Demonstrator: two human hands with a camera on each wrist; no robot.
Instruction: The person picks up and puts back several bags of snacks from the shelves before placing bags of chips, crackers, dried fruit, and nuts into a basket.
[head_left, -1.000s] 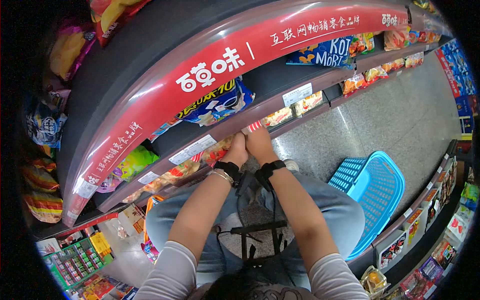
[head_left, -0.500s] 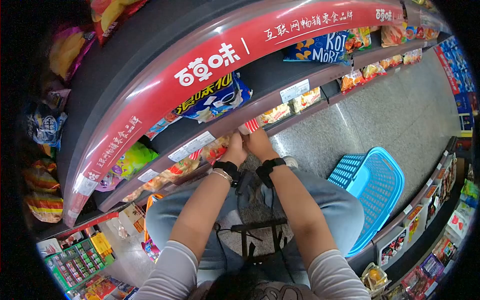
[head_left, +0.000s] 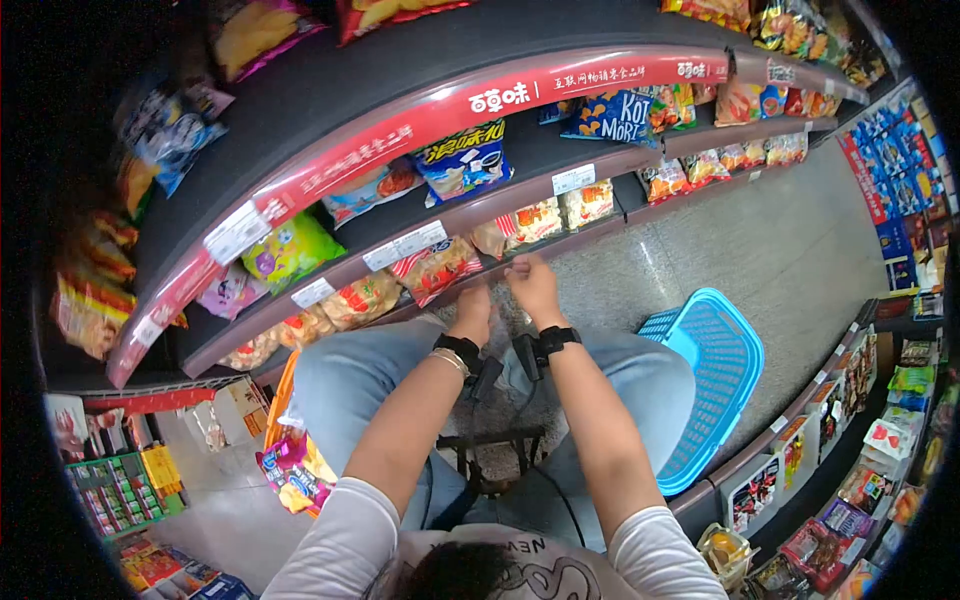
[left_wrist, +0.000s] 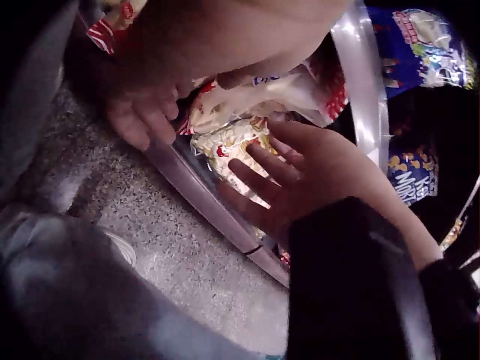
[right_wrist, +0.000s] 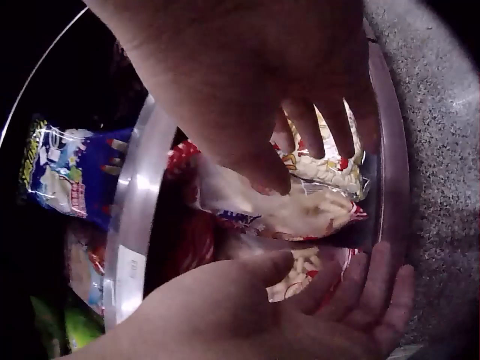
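In the head view my left hand [head_left: 473, 312] and right hand [head_left: 533, 288] are slightly apart, in front of the bottom shelf. Fingers of both are spread loosely with nothing between them, as the wrist views show. Between the hands, a clear snack bag with red-and-white striped ends [right_wrist: 300, 208] lies on the shelf. Another striped snack bag [head_left: 437, 268] sits nearest my left hand, behind its fingers in the right wrist view. Beyond my right hand's fingers stands a bag of pale puffed snacks [left_wrist: 232, 146], partly covered by them.
A purple-brown shelf edge [head_left: 590, 238] with price labels runs before the hands. Above are a dark blue snack bag [head_left: 465, 165] and a KOI MOBI bag [head_left: 612, 115]. A blue basket [head_left: 715, 375] stands on the floor at right; an orange basket [head_left: 283, 400] is at left.
Both hands have drawn back from the shelf and moved apart, leaving the red-striped bag they were on. The head view has shifted, showing more of the shelves above.
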